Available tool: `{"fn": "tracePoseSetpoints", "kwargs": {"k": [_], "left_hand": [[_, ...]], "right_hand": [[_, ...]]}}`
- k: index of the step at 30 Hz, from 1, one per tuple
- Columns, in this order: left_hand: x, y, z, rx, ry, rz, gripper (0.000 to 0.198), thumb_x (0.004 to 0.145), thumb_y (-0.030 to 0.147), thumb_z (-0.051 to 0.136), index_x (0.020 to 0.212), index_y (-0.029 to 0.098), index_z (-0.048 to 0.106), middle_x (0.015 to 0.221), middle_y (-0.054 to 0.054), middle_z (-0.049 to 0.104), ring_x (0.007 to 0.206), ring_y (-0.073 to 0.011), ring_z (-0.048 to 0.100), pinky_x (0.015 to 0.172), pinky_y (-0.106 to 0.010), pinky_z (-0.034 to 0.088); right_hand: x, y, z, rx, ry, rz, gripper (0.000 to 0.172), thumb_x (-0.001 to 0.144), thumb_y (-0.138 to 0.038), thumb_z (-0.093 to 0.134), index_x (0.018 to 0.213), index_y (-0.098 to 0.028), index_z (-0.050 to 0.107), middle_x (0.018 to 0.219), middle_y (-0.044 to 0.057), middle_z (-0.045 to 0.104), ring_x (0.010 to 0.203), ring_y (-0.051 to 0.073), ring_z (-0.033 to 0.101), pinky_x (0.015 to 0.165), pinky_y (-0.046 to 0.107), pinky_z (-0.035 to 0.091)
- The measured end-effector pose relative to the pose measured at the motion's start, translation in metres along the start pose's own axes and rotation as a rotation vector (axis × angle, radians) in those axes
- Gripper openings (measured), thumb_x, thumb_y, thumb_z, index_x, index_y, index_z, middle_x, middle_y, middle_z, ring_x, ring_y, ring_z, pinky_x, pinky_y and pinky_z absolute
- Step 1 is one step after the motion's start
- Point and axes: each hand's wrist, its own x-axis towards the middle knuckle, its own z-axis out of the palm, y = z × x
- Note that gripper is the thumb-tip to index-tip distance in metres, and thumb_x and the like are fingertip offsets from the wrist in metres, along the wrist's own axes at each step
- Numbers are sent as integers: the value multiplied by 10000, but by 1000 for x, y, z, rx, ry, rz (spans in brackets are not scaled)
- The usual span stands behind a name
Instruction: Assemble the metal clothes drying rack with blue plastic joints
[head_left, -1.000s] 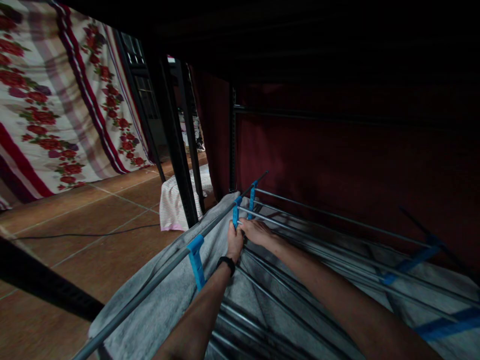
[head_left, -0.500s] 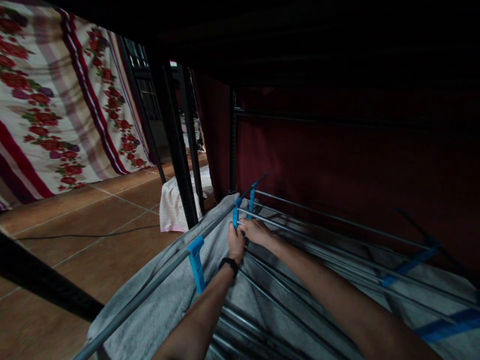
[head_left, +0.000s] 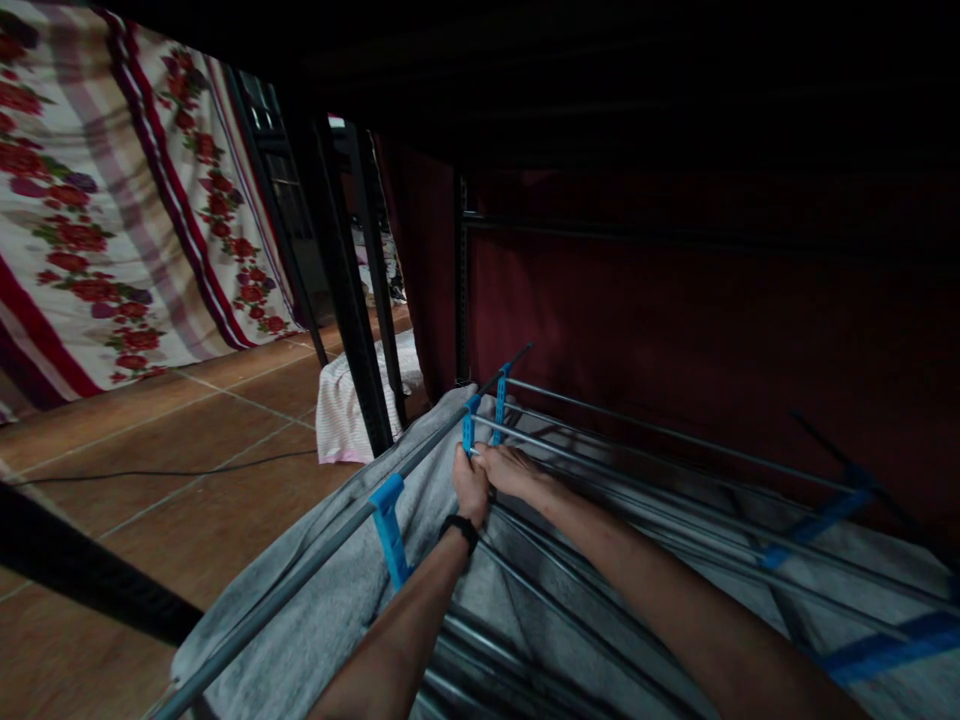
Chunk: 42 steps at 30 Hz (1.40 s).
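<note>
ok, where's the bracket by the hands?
Head view, near centre: the bracket is on the left grey bar, the hands at its lower end. It sits between a nearer bracket and a farther bracket.

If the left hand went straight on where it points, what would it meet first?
Probably the middle blue bracket on the slanting pole, just beyond the left hand; depth is unclear, they may be touching.

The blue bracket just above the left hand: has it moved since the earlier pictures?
No. The blue bracket keeps its place against the dark rear post; only the view shifted slightly.
</note>
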Motion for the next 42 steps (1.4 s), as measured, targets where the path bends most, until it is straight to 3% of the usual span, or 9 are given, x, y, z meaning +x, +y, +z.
{"fn": "tracePoseSetpoints", "kwargs": {"k": [11, 27, 33, 35, 38, 42], "left_hand": [[3, 1, 0, 43, -14, -27, 78, 864, 141, 485, 860, 216, 506, 721, 23, 549, 687, -158, 522, 718, -283, 434], [-1, 1, 3, 13, 22, -23, 56, 853, 175, 494, 878, 219, 518, 730, 18, 560, 691, -162, 534, 715, -283, 449], [-4, 2, 4, 23, 9, -7, 31, 860, 200, 484, 846, 226, 496, 726, 18, 551, 677, -162, 526, 712, -289, 448], [-3, 2, 2, 3, -15, 4, 27, 859, 209, 484, 843, 228, 493, 734, 16, 551, 680, -162, 521, 703, -287, 442], [1, 2, -1, 27, -39, 3, 64, 863, 229, 512, 810, 237, 478, 707, 20, 528, 653, -160, 499, 681, -284, 433], [7, 5, -3, 104, -73, -2, 108, 874, 228, 544, 794, 246, 474, 685, 24, 515, 638, -160, 496, 693, -291, 452]], "right_hand": [[0, 0, -14, 22, 4, 6, 372, 1035, -352, 331, 1294, -262, 584, 1144, 83, 727, 1045, 221, 675, 809, 298, 450], [2, 2, -5, -22, 12, 7, 386, 1036, -323, 295, 1277, -230, 582, 1126, 113, 732, 1056, 245, 688, 819, 321, 476], [0, -6, -8, -14, 36, 31, 392, 1033, -312, 323, 1298, -188, 584, 1166, 134, 718, 1108, 259, 660, 907, 359, 468], [-10, -13, -6, 0, 101, 62, 434, 1034, -303, 322, 1400, -173, 515, 1296, 145, 662, 1202, 264, 604, 993, 387, 439], [-44, -19, 3, 34, 324, 76, 499, 1029, -275, 330, 1512, -164, 394, 1473, 142, 527, 1343, 251, 469, 1109, 398, 360], [-121, -1, 34, 131, 546, 176, 441, 1007, -221, 334, 1405, -222, 524, 1392, 100, 589, 1294, 230, 499, 1129, 387, 353]]}}
